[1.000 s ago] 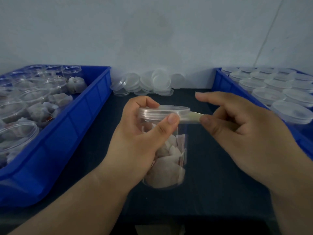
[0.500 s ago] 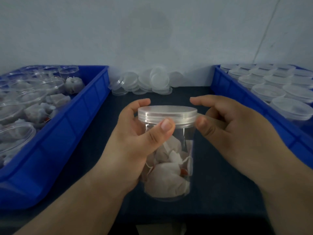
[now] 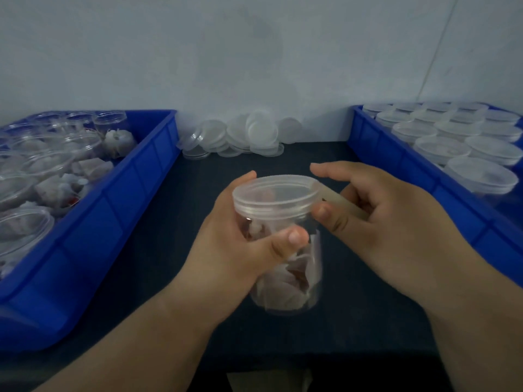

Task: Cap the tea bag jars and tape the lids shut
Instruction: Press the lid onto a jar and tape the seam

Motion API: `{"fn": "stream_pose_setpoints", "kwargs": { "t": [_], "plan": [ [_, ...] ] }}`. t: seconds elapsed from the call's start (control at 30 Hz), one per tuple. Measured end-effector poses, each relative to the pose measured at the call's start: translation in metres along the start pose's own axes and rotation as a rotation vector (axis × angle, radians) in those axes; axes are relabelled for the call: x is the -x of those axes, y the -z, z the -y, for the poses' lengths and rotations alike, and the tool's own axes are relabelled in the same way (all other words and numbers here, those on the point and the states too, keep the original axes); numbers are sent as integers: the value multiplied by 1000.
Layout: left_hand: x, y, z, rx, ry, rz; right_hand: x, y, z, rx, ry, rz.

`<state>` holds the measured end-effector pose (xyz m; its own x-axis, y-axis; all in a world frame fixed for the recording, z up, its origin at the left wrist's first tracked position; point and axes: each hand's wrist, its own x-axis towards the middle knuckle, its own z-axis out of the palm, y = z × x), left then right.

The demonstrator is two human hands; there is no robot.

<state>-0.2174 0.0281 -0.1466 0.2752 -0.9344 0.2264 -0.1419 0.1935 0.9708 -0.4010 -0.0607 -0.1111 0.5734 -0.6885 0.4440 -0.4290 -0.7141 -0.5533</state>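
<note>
Two hands: left hand [image 3: 240,244] grips jar [image 3: 285,267], right hand [image 3: 390,224] pinches tape [image 3: 339,200].

Left edge of dark worktop [image 3: 198,199]: blue plastic bin [image 3: 127,205] of uncapped jars [image 3: 42,168]. Right edge: second blue bin [image 3: 396,157] of capped jars [image 3: 441,149]. Back edge: heap of clear lids [image 3: 256,131]. Over centre: lidded clear jar [image 3: 285,284].

Left hand [image 3: 243,244] grips capped jar [image 3: 285,267] – right hand [image 3: 376,219] pinches tape strip [image 3: 339,200] at lid [image 3: 276,195].
</note>
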Motion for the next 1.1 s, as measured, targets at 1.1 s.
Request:
{"fn": "stream_pose_setpoints", "kwargs": {
  "t": [1.1],
  "plan": [
    [0,-2,-8,285,54,141,-5,-8,-6,141,4,-103]
  ]
}}
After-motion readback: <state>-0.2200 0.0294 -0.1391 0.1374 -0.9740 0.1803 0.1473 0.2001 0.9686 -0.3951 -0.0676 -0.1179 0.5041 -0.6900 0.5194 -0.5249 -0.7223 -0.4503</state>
